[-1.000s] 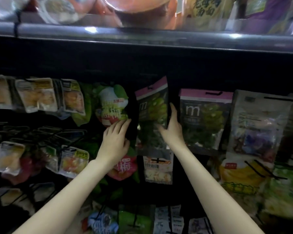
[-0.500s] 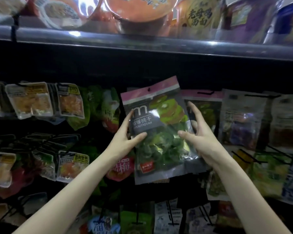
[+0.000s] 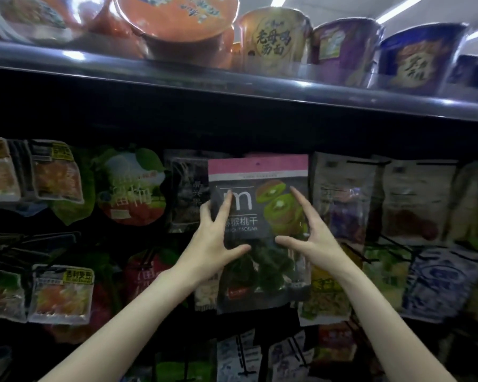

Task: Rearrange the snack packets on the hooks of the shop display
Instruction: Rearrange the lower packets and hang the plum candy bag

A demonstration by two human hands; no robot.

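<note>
While both hands steady it, a kiwi packet (image 3: pixel 260 224) with a pink header is held upright against the top row of a shop display; the left hand (image 3: pixel 214 238) grips its left edge, fingers (image 3: pixel 226 205) spread over the front and thumb pressed low on the face; the right hand (image 3: pixel 312 238) pinches the right side between a raised forefinger and a thumb reaching inward; neither hand is released. To my eye the step in hand is hanging it; the header sits level with its neighbours' tops, but whether its hole has met a hook cannot be told. Done well, the packet should stay square, the hole lined up with the hook tip, then slide straight back with no twist. Room is tight: a dark packet (image 3: pixel 188 194) hangs just left, a pale one (image 3: pixel 342 194) just right, and the shelf (image 3: pixel 232 86) of noodle cups (image 3: pixel 273 40) overhangs close above; bare hooks (image 3: pixel 39 244) jut out lower left, so the free path is straight out toward the person.
</note>
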